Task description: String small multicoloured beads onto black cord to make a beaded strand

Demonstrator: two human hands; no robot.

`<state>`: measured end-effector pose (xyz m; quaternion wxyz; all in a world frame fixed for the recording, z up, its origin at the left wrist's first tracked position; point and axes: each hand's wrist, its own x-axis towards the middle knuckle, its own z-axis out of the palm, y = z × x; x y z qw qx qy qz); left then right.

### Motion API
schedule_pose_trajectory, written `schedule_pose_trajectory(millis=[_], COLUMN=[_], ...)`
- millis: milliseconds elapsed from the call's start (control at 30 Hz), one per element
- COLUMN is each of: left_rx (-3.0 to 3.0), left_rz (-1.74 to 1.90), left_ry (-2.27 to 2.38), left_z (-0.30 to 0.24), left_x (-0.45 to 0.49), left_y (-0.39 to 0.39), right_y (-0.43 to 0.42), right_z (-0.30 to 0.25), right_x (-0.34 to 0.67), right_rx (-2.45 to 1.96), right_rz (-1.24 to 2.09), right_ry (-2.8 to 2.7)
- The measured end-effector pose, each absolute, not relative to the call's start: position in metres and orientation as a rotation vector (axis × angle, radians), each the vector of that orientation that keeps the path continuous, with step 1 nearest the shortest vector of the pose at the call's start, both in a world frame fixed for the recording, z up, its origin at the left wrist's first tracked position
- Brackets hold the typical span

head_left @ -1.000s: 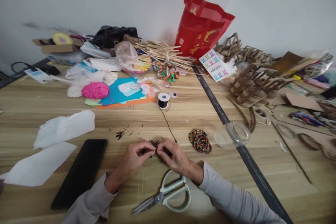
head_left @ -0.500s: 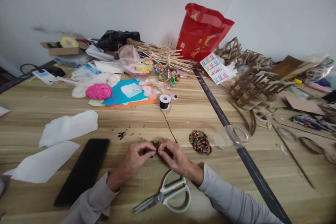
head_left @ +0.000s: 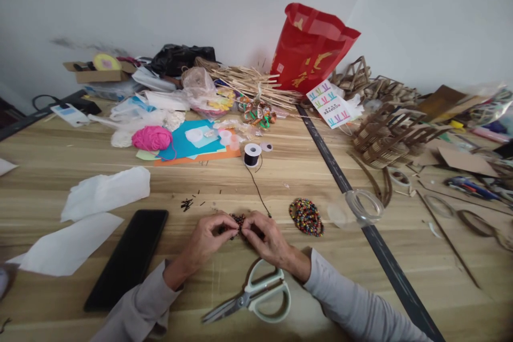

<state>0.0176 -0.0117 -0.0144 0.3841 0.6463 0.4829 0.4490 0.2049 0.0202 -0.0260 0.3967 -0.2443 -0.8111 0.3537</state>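
My left hand (head_left: 204, 240) and my right hand (head_left: 267, 238) meet fingertip to fingertip over the wooden table (head_left: 280, 187), both pinched on a small cluster of dark beads (head_left: 239, 220). A thin black cord (head_left: 256, 188) runs from the cluster up to a black thread spool (head_left: 252, 153). A flat oval piece of multicoloured beads (head_left: 305, 216) lies just right of my right hand. Pale green scissors (head_left: 256, 296) rest shut below my wrists.
A black phone (head_left: 128, 257) lies at the left beside white paper sheets (head_left: 104, 192). A clear round lid (head_left: 363, 206) sits on a dark strip (head_left: 340, 176). Pink yarn (head_left: 152, 138), coloured paper, a red bag (head_left: 310, 48) and woven cardboard pieces (head_left: 390, 133) crowd the far side.
My hands keep the same pinch on the beads. Only the view has shifted slightly.
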Motion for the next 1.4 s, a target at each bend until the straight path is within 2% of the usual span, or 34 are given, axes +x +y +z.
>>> schedule_pose_trajectory(millis=[1400], left_rx=[1.665], left_rz=[1.119], left_ry=[1.242], left_z=[-0.0126], left_x=[0.0180], left_y=[-0.0129], right_y=[0.0201], right_z=[-0.0253], right_x=[0.2044], right_rx=[-0.600], right_rz=[0.931], right_ry=[-2.060])
